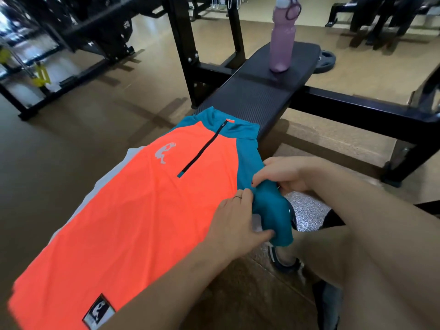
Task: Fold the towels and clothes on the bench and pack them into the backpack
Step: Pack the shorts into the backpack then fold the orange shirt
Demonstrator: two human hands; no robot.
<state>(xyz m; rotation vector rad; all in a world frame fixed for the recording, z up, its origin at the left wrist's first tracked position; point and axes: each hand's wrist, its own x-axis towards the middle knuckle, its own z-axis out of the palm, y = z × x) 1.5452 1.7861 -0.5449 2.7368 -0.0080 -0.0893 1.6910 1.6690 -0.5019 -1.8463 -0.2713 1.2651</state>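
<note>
The long black padded gym bench runs from the lower left up toward the upper right, and everything else sits against it. Tan floor lies open along its left edge, with black rack frames standing well back; on its right edge the bench's own black steel crossbar juts out sideways, narrowing the room there.

Spread flat over the near half of the bench lies the bright orange short-sleeved sports shirt with teal shoulders and a black half zip, collar pointing toward the far end. Its left side overhangs the bench's left edge, with a strip of pale grey cloth showing beneath it. The far half of the bench pad is bare apart from a tall lilac plastic water bottle standing upright near the far end.

At the bench's right edge the shirt's teal sleeve is bunched and folded inward. The right hand has its fingers curled round the upper part of that sleeve, gripping it. The left hand, a ring on one finger, rests on the orange cloth just beside the sleeve and pinches the sleeve's lower fold between thumb and fingers.
</note>
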